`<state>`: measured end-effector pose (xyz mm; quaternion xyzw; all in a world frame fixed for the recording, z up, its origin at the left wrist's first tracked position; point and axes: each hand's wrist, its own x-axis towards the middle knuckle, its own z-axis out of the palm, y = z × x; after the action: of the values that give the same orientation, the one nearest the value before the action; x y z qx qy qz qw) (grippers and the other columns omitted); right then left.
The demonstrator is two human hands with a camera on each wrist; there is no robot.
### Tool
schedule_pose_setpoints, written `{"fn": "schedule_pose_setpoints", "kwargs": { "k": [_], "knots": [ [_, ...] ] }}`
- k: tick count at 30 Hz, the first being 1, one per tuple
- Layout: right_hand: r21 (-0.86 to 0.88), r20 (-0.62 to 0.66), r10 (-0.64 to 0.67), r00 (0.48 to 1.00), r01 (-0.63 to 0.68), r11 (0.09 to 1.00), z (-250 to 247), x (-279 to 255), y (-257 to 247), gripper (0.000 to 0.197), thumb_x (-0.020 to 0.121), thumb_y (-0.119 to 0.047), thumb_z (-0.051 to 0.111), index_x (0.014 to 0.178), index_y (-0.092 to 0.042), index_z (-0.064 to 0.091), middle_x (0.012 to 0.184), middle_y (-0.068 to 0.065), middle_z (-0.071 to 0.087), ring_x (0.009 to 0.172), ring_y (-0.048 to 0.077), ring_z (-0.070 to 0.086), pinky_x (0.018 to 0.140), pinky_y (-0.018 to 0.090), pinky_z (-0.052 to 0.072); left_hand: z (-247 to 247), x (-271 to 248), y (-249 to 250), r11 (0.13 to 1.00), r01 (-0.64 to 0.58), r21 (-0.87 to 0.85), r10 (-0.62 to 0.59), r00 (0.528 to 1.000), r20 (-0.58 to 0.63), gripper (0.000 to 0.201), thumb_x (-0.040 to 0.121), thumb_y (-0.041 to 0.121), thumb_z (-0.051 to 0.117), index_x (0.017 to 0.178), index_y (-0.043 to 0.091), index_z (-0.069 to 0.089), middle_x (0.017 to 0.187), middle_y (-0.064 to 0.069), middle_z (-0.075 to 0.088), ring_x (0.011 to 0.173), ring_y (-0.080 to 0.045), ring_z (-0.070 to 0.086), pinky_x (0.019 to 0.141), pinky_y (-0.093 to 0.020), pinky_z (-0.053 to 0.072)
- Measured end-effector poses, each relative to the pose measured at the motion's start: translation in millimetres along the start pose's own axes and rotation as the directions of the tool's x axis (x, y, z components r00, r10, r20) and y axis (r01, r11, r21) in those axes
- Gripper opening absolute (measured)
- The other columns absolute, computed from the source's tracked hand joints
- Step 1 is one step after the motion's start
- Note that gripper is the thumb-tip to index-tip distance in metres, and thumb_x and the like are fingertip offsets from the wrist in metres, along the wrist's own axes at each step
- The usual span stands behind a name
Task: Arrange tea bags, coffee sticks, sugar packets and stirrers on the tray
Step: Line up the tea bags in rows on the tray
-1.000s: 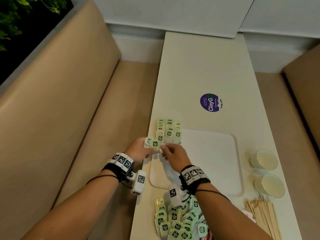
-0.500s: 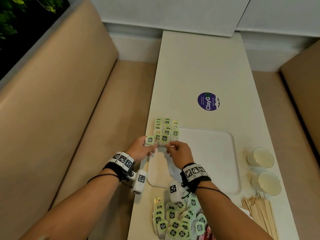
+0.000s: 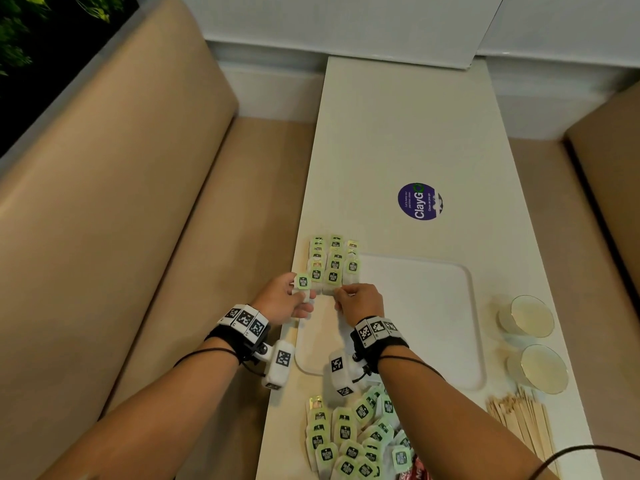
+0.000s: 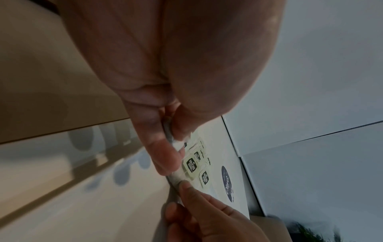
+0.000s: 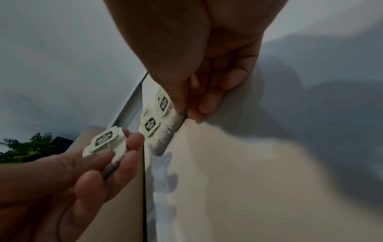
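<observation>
Pinched between thumb and fingers, a spare tea bag [image 5: 107, 144] sits in the left hand [image 3: 282, 301] at the surface's left edge, while the right hand [image 3: 360, 303] closes its fingertips [image 5: 207, 101] on the near end of a tea bag in the rows [image 3: 332, 263], where the thumb also presses. Those rows run in three overlapping columns over the tray's [image 3: 415, 323] far-left corner and onto the surface [image 3: 398, 133] beyond it. Each laid bag appears to have its long axis running away from the person, green tag at the far end, pouch end nearest. The held bag seems to lie much the same way, tag pointing away.

The risk, by this reading, is the overlap: a nudge from the right hand could skew a column or slide bags further off the tray. The left hand's bag hangs at the surface's edge, so a slip would likely drop it onto the bench [image 3: 207, 237]. More tea bags wait in a loose pile [image 3: 349, 441] near the person, with stirrers [image 3: 519, 420] to the right.
</observation>
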<state>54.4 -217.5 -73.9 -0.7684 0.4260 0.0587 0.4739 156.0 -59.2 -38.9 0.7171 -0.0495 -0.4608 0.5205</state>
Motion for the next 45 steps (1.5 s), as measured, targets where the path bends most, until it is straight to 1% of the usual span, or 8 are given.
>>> {"fn": "schedule_pose_setpoints", "kwargs": {
  "k": [10,14,18,25,28,32,36,45],
  "knots": [
    [0.063,-0.006,-0.088,0.996,0.088,0.994,-1,-8,-5,0.025,0.095,-0.039,0.06,0.083,-0.021,0.071,0.08,-0.003,0.073,0.08,0.02,0.067,0.074,0.031,0.053,6,-4,4,0.997,-0.035,-0.068,0.039,0.998,0.054,0.031,0.1,-0.006,0.051,0.13,0.001,0.051,0.113,-0.024,0.07,0.075,-0.02,0.072,0.058,-0.024,0.058],
    [0.113,0.095,-0.195,0.976,0.184,0.976,-2,-17,-10,0.044,0.104,-0.046,0.046,0.086,-0.016,0.072,0.082,0.002,0.073,0.076,0.026,0.068,0.076,0.038,0.054,10,-4,5,0.995,-0.024,-0.097,0.036,0.992,0.119,0.044,0.099,-0.007,0.052,0.139,0.007,0.043,0.11,-0.023,0.071,0.081,-0.028,0.073,0.062,-0.03,0.061],
    [0.117,0.131,-0.234,0.963,0.22,0.969,-4,-20,-7,0.027,0.102,-0.037,0.054,0.1,-0.018,0.073,0.095,-0.002,0.074,0.081,0.019,0.067,0.085,0.039,0.055,13,-3,6,0.998,-0.023,-0.054,0.03,0.989,0.143,0.054,0.098,-0.005,0.055,0.142,0.019,0.035,0.1,-0.02,0.071,0.086,-0.03,0.075,0.066,-0.033,0.063],
    [0.15,0.107,-0.274,0.956,0.257,0.955,-8,-23,-8,0.019,0.099,-0.03,0.06,0.097,-0.018,0.073,0.089,-0.002,0.073,0.076,0.015,0.065,0.079,0.037,0.055,18,-5,6,0.998,-0.058,-0.005,0.058,0.98,0.188,0.059,0.097,-0.006,0.057,0.15,0.005,0.033,0.093,-0.018,0.071,0.088,-0.026,0.074,0.067,-0.025,0.06],
    [0.138,0.102,-0.276,0.956,0.262,0.955,-9,-23,-7,0.02,0.101,-0.029,0.058,0.097,-0.015,0.071,0.089,0.0,0.072,0.075,0.016,0.066,0.072,0.031,0.053,19,-5,8,0.998,-0.07,0.009,0.067,0.978,0.197,0.051,0.096,-0.002,0.061,0.142,0.006,0.042,0.088,-0.013,0.074,0.087,-0.023,0.074,0.068,-0.025,0.059],
    [0.153,0.082,-0.263,0.961,0.248,0.957,-12,-24,-8,0.02,0.105,-0.026,0.052,0.095,-0.013,0.064,0.077,-0.001,0.065,0.06,0.009,0.061,0.06,0.019,0.046,18,-2,6,0.994,-0.071,0.081,0.059,0.988,0.141,0.012,0.098,0.012,0.062,0.105,0.002,0.06,0.096,-0.019,0.074,0.086,-0.021,0.073,0.072,-0.03,0.059],
    [0.19,0.066,-0.257,0.964,0.241,0.952,-10,-23,-3,0.02,0.104,-0.027,0.053,0.093,-0.015,0.063,0.078,0.0,0.064,0.063,0.014,0.061,0.063,0.025,0.049,18,6,3,0.981,-0.112,0.16,0.109,0.994,0.025,0.014,0.1,0.014,0.061,0.087,0.012,0.064,0.088,-0.014,0.069,0.081,-0.021,0.067,0.074,-0.031,0.059],
    [0.133,0.103,-0.204,0.974,0.189,0.973,-10,-18,17,0.019,0.1,-0.032,0.061,0.099,-0.015,0.067,0.088,-0.001,0.068,0.077,0.018,0.062,0.083,0.046,0.057,23,17,1,0.941,-0.178,0.289,0.189,0.982,-0.01,0.015,0.097,0.015,0.065,0.083,0.013,0.068,0.078,-0.006,0.069,0.07,-0.013,0.065,0.067,-0.027,0.056]
  ]
}}
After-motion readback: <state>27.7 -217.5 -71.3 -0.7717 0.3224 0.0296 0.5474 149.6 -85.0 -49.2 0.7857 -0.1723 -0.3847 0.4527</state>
